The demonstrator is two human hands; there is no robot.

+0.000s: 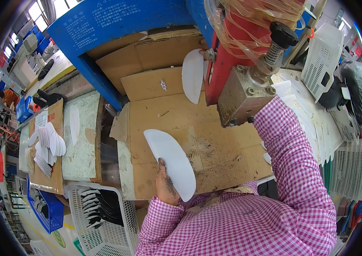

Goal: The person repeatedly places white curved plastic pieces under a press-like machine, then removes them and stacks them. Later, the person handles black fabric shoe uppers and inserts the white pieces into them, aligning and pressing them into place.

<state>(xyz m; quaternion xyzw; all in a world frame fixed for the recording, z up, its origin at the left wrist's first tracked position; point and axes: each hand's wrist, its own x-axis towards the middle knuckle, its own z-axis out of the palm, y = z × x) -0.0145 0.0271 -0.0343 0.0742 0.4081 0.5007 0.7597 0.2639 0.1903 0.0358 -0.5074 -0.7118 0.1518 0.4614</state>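
Note:
My left hand (166, 186), its fingers darkly smudged, grips a white half-oval piece (173, 164) by its straight edge, thumb on top. That piece is over the near left part of the cardboard-covered work surface (219, 164). My right arm reaches up behind the press head (245, 94). Only a bit of my right hand (203, 45) shows past the red arm, at the edge of a second white half-oval piece (193, 76). This piece stands tilted near the cardboard backing, and my right fingers seem closed on it; most of that hand is hidden.
The blue machine frame (91, 30) rises at the back, its red arm (236, 51) wrapped in clear strips. Stacked white pieces (49, 143) lie on the left bench. A white crate (100, 243) of black pieces stands below. More white sheets (304, 115) lie right, beside white baskets (324, 57).

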